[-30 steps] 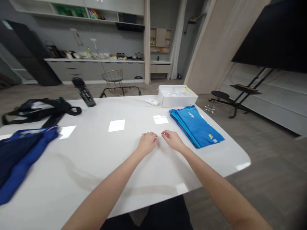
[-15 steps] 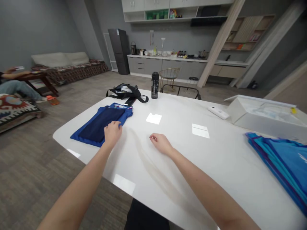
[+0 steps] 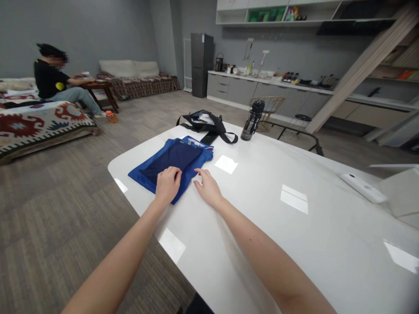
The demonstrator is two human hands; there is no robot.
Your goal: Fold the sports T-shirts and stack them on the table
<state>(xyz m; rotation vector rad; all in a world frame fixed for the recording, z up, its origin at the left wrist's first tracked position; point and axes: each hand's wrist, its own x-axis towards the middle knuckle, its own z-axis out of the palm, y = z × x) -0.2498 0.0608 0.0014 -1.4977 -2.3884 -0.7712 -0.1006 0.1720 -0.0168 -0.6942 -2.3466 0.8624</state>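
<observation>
A blue T-shirt (image 3: 188,176) with a striped collar lies on the table, and a folded dark navy piece of cloth (image 3: 176,152) rests on it. My left hand (image 3: 168,185) is over the near part of the pile, its fingers curled together with no cloth visibly lifted in them. Whether it presses on the cloth I cannot tell. My right hand (image 3: 207,187) is just beside the T-shirt's right edge, thumb and fingers apart and holding nothing.
Behind the T-shirt lie a black phone (image 3: 209,138) and a black strap bag (image 3: 204,122). A dark bottle (image 3: 252,120) stands on the white table (image 3: 255,209). At right are a white device (image 3: 363,187) and a white box (image 3: 401,192). A person (image 3: 54,76) sits far left.
My view has turned left, taking the stacked blue clothes at right out of sight. My right hand has moved to the T-shirt's edge and opened; my left hand has moved onto the pile.
</observation>
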